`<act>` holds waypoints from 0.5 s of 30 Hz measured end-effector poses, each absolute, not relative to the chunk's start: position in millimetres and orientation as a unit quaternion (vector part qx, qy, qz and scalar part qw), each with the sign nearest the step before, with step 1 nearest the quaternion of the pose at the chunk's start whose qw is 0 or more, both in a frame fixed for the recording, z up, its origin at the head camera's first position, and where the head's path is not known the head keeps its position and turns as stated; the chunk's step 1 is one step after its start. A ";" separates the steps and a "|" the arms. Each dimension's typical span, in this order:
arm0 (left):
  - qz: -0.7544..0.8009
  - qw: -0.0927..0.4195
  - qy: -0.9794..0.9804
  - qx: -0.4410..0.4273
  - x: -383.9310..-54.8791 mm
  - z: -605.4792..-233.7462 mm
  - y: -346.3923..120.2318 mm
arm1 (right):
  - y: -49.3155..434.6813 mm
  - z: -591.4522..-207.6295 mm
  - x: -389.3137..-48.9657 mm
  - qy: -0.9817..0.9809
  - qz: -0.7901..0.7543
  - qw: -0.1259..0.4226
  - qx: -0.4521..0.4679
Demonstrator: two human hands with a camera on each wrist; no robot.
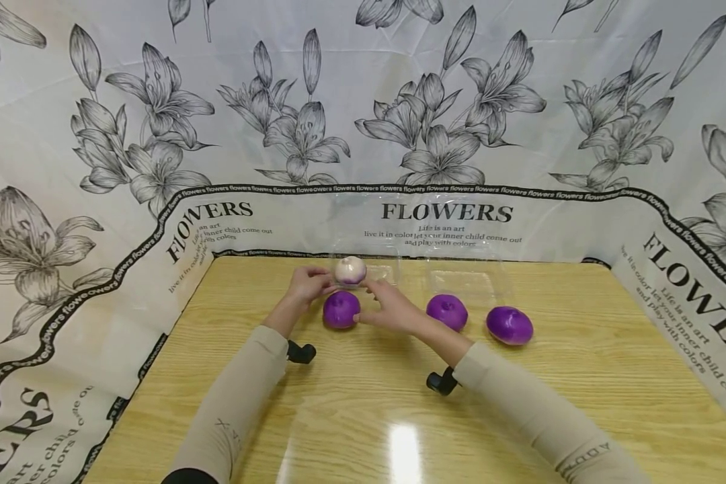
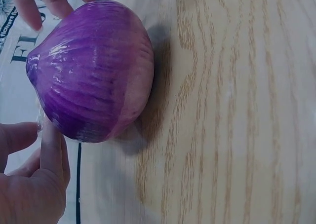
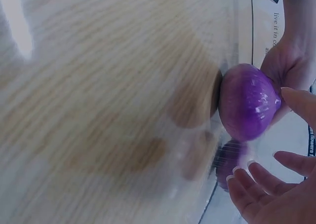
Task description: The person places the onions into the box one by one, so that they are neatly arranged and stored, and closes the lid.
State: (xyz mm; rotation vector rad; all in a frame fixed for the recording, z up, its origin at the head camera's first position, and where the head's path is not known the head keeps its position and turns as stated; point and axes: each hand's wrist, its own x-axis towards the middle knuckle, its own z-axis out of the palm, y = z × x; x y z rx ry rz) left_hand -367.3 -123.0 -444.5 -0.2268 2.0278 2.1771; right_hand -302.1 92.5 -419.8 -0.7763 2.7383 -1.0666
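Observation:
A shiny purple onion (image 1: 341,310) sits on the table between the two hands. Behind it, a white onion with a purple underside (image 1: 350,270) lies in a clear plastic box (image 1: 382,274). My left hand (image 1: 310,285) is at the box's left edge; in the left wrist view its thumb and forefinger seem to pinch the clear wall, partly behind the onion. My right hand (image 1: 390,308) is spread on the other side, fingers loose and apart, with its thumb beside the nearer onion. Whether that thumb touches the onion I cannot tell.
Two more purple onions, one nearer (image 1: 447,312) and one farther right (image 1: 509,325), rest on the wooden table (image 1: 363,403). A second clear box (image 1: 466,282) stands behind them. Flower-printed cloth (image 1: 314,222) closes off the back and sides.

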 end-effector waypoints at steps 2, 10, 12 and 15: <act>0.725 0.080 0.679 -0.076 -367.2 -444.4 -123.0 | 90.4 -423.7 -301.5 0.898 -0.352 0.050 -0.260; 0.718 0.080 0.686 -0.079 -367.6 -445.5 -123.3 | 78.1 -436.6 -302.4 0.888 -0.358 0.047 -0.285; 0.718 0.080 0.686 -0.079 -367.8 -445.7 -123.2 | 74.5 -437.5 -302.3 0.887 -0.361 0.049 -0.284; 0.720 0.080 0.685 -0.076 -368.3 -445.8 -123.4 | 69.2 -437.9 -302.7 0.884 -0.369 0.049 -0.283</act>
